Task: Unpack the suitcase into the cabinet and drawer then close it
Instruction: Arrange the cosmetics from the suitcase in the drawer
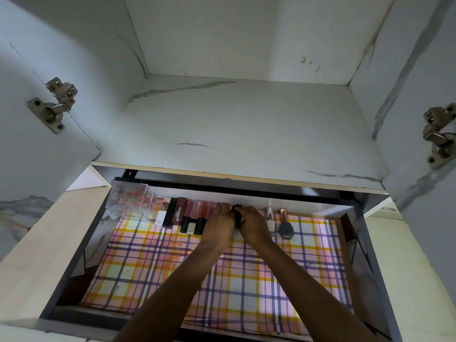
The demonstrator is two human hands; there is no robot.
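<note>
From my remote seat I look down into an open cabinet (234, 124) of white, grey-veined board; its shelf is bare, and a metal hinge (53, 103) sits on the left wall and another hinge (438, 134) on the right; below the shelf's near edge a drawer (370, 255) stands pulled out, dark-walled, between pale wooden panels; its floor is covered by a plaid liner (138, 267) in pink, yellow and purple; at the far left corner a clear box (130, 196) of red and green bits sits tilted against the wall; just right of it a row of cosmetic tubes (190, 213) lies side by side along the far edge, each with its long axis running near to far, dark caps mostly toward the near side; both arms reach in from the near edge and meet at the right end of that row; the right hand (254, 224) pinches a black tube (237, 214) between thumb and curled fingers, the tube lying near to far like its neighbours, its far end showing past the knuckles; the left hand (219, 225) lies bent over the last tubes, touching the black tube's left side; I cannot tell whether it clasps anything; just right of the hands a nail polish bottle (270, 218) and a small brush (286, 228) lie on the liner, handles pointing far.
</note>
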